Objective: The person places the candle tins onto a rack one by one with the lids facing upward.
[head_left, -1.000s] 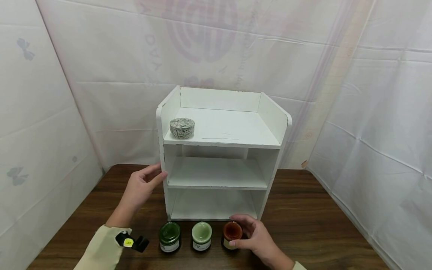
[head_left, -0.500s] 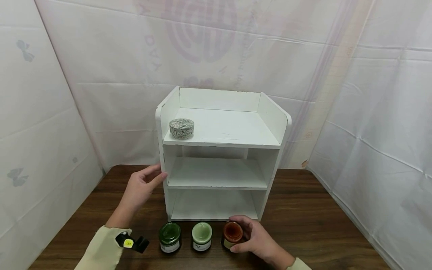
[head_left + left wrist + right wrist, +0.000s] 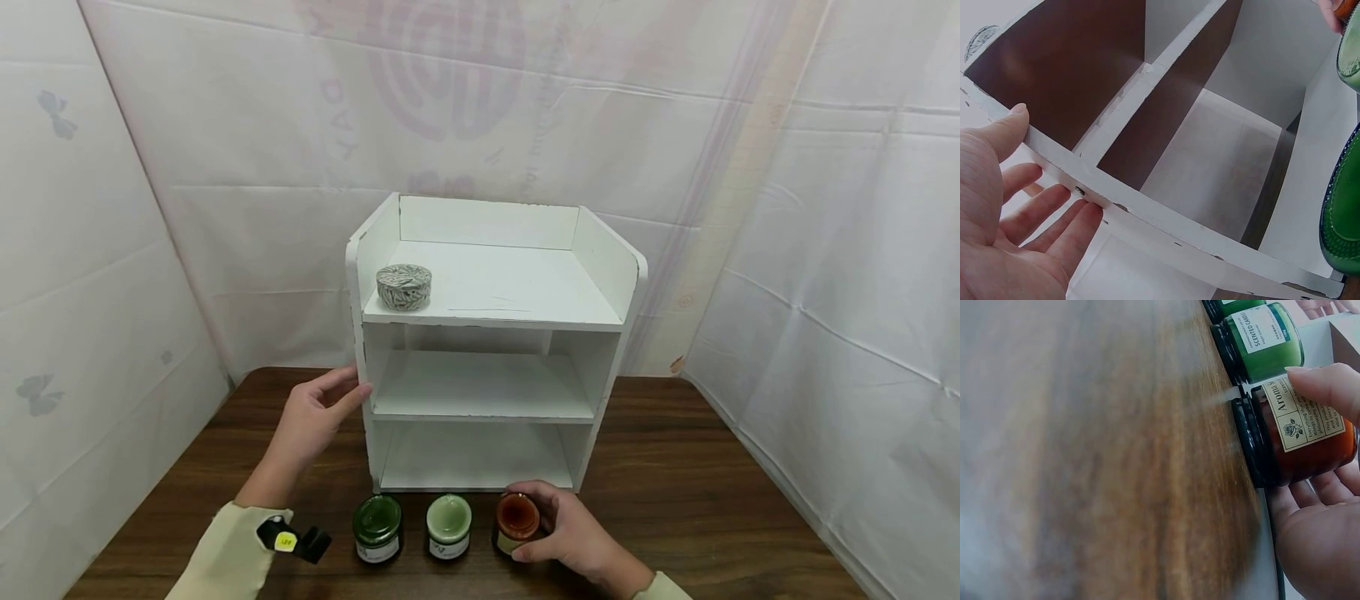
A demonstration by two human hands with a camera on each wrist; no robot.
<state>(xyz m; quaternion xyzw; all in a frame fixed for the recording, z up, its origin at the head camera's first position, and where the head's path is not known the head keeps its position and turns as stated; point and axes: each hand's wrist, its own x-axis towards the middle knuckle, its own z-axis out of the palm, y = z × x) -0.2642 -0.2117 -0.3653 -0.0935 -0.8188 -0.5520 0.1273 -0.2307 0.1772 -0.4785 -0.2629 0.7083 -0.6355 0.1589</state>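
Fingers and thumb of my right hand (image 3: 573, 533) grip an amber scented-candle jar (image 3: 517, 517). The jar stands lid down on the table, its thumb-side label (image 3: 1304, 415) partly covered in the right wrist view. My left hand (image 3: 311, 412) touches the left side panel of a white shelf unit (image 3: 495, 319); in the left wrist view the thumb lies at the panel's front edge and the relaxed fingertips rest against its outer face. A light green candle jar (image 3: 448, 525) and a dark green candle jar (image 3: 377, 527) stand left of the amber one, also lid down.
On the shelf unit's top board, at the left, sits a round leaf-patterned tin (image 3: 404, 287). The brown wooden table (image 3: 675, 467) extends on both sides of the unit. White cloth walls (image 3: 262, 167) enclose the back and sides.
My right thumb and fingers have settled slightly closer around the amber candle jar. The left hand keeps its place on the shelf unit.
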